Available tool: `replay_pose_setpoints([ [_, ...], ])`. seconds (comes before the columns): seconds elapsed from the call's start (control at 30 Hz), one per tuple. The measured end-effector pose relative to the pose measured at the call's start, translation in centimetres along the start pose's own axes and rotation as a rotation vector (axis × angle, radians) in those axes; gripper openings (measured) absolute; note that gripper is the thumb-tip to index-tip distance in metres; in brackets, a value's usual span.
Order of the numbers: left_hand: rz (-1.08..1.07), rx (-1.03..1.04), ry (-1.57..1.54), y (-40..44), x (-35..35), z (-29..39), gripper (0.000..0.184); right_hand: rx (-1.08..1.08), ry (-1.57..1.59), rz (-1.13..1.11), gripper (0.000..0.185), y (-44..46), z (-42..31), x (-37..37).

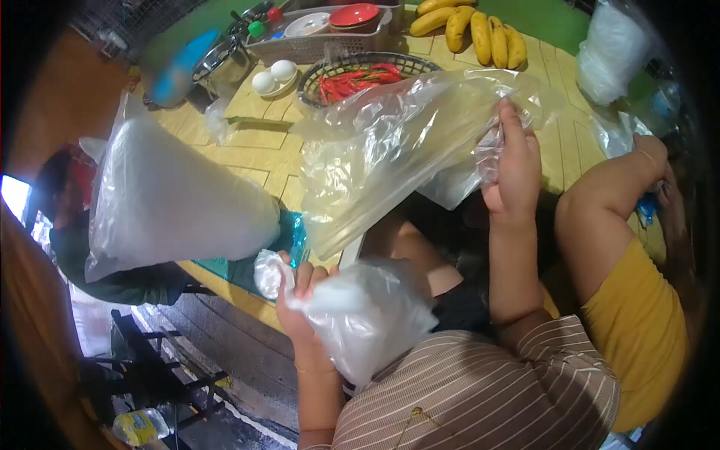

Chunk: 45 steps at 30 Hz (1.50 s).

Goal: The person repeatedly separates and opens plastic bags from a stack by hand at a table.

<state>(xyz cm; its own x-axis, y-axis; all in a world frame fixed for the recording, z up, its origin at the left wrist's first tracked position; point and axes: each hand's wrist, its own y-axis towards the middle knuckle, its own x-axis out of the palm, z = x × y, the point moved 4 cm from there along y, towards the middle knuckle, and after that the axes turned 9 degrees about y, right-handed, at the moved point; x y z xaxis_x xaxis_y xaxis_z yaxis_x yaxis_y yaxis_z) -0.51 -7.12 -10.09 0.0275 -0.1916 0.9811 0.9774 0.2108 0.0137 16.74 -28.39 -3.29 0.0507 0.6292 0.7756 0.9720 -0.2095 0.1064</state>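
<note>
My left hand [300, 292] is closed on the gathered neck of a small, filled clear plastic bag [364, 315], which hangs over my lap. My right hand [517, 161] is raised at the table's edge, its fingers closed on a large, empty clear plastic bag [390, 142]. That bag spreads leftward over the table, in front of a dark basket of red chillies [356, 81]. A big bag with white contents [172, 195] stands at the left, beside my left hand, on a blue-green plastic sheet [247, 271].
Bananas [480, 34], eggs on a small dish [276, 78] and a grey crate with dishes [322, 46] sit at the back. Another clear bag [611, 52] stands back right. A person in a yellow garment [637, 322] is close on my right. A bottle [141, 426] lies lower left.
</note>
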Motion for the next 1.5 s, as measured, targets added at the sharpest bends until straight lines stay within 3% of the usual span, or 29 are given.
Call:
replay_pose_setpoints([
  [0.03,-0.009,-0.015,-0.006,0.2,0.2,0.1,0.046,0.029,0.010,-0.025,0.013,-0.1,0.1,-0.4],
  [0.1,-0.250,0.003,0.463,0.8,1.7,0.0,0.049,0.027,0.006,-0.031,0.014,-0.2,0.0,-1.0],
  [0.17,-0.318,-0.134,0.435,1.1,0.6,-1.0,0.041,0.179,0.210,-0.078,0.013,-0.6,0.3,-0.3],
  [0.23,0.385,-0.020,0.972,0.6,-1.3,-1.2,0.034,0.281,0.331,-0.101,0.012,-1.5,-0.2,0.8],
  [0.27,0.336,-0.115,1.034,0.1,-0.8,-2.3,0.048,0.285,0.358,-0.070,0.013,-1.8,-0.1,1.1],
  [0.3,0.245,-0.072,0.990,0.3,0.1,-3.1,0.061,0.297,0.390,-0.046,0.013,-2.1,-0.1,1.0],
  [0.37,0.085,-0.023,0.761,0.6,1.3,-4.5,0.079,0.313,0.411,-0.216,0.012,-2.8,-0.4,0.2],
  [0.5,-0.056,0.084,0.956,1.3,1.7,-3.3,0.066,0.200,0.167,-0.236,0.012,-3.9,0.3,0.2],
  [0.57,0.352,0.186,1.023,2.2,1.0,-1.2,0.058,0.152,0.101,-0.235,0.008,-3.9,0.4,0.1],
  [0.6,0.356,0.166,0.910,2.3,2.6,-1.3,0.049,0.285,0.053,-0.266,0.013,-4.1,-0.2,0.3],
  [0.63,0.342,0.158,0.917,2.3,2.6,-0.9,0.049,0.270,0.058,-0.259,0.013,-3.9,-0.2,0.1],
  [0.7,0.316,0.228,0.875,2.0,2.9,0.5,0.049,0.164,-0.257,-0.399,0.014,-3.5,0.3,-0.3],
  [0.73,0.401,0.357,0.968,1.6,3.1,1.1,0.050,0.127,-0.637,-0.478,0.022,-2.9,0.6,-1.4],
  [0.77,0.503,0.480,1.066,1.1,3.7,1.4,0.050,0.120,-0.634,-0.471,0.022,-2.4,0.1,-1.4],
  [0.83,0.254,0.446,1.124,1.0,4.6,1.9,0.049,-0.158,-0.636,-0.436,0.036,-1.6,-1.9,-0.9],
  [0.87,0.362,0.509,1.254,0.5,4.7,2.6,0.041,-0.254,-0.597,-0.484,0.048,-1.4,-2.5,-0.5],
  [0.9,0.354,0.508,1.256,0.3,4.3,3.0,0.041,-0.259,-0.596,-0.479,0.048,-1.4,-2.9,0.3],
  [0.97,0.075,0.451,1.619,0.2,4.4,2.9,0.029,-0.441,-0.573,-0.779,0.043,-2.7,-3.5,3.4],
  [1.0,0.178,0.480,1.695,-0.1,7.0,0.5,0.022,-0.502,-0.558,-0.878,0.041,-3.3,-3.3,4.4],
  [1.07,0.147,0.508,1.739,0.1,8.4,-0.5,0.021,0.078,-0.299,-1.382,0.032,-5.6,-0.7,5.6],
  [1.1,0.123,0.535,1.775,0.1,8.8,-0.6,0.020,0.073,-0.296,-1.388,0.032,-5.7,-0.1,5.7],
  [1.17,0.246,0.551,1.687,-0.2,8.8,0.5,0.022,0.621,-0.190,-1.370,0.029,-6.0,2.2,5.4],
  [1.23,0.213,0.458,1.500,-0.6,9.1,0.8,0.027,0.655,-0.109,-1.250,0.029,-5.7,2.4,5.5],
  [1.3,0.201,0.488,1.578,-0.8,9.1,1.1,0.031,0.224,0.016,-1.117,0.026,-5.0,0.8,6.6],
  [1.33,0.152,0.500,1.661,-0.7,8.8,1.1,0.029,0.194,0.015,-1.071,0.026,-5.6,0.4,7.2],
  [1.37,0.098,0.514,1.744,-0.7,8.8,1.2,0.028,0.196,0.016,-1.080,0.026,-5.7,0.8,7.4],
  [1.43,0.026,0.484,1.830,-0.4,9.0,2.0,0.027,0.305,-0.027,-1.366,0.028,-6.5,2.2,8.1],
  [1.47,-0.045,0.439,1.918,-0.1,9.5,1.7,0.027,0.478,-0.015,-1.361,0.022,-6.7,2.8,8.3],
  [1.5,-0.033,0.454,1.911,-0.3,10.0,1.5,0.027,0.483,-0.019,-1.378,0.022,-6.6,2.7,8.4],
])
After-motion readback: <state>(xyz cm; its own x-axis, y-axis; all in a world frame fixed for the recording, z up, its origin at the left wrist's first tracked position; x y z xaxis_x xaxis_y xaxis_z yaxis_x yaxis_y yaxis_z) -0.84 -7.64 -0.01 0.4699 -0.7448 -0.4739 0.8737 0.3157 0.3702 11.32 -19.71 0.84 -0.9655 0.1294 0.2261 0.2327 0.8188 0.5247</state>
